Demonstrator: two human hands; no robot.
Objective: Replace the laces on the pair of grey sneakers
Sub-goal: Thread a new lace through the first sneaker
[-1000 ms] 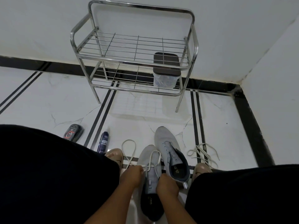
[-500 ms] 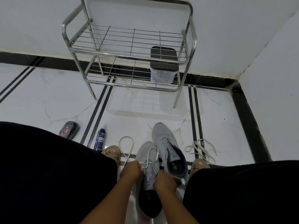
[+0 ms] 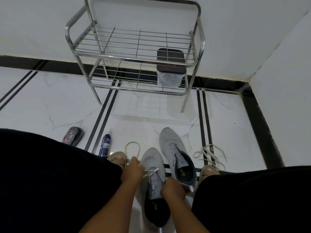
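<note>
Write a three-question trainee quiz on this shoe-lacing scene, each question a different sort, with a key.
1. True or false: the far sneaker already has a lace threaded through it.
2. Multiple choice: the lidded container sits on A) the rack's lower shelf, B) the rack's top shelf, C) the floor.
3. Fill in: the left hand and right hand are pulling a white lace across the ____ sneaker.

Key: 1 false, its eyelets are bare. 2 A. 3 near.
</note>
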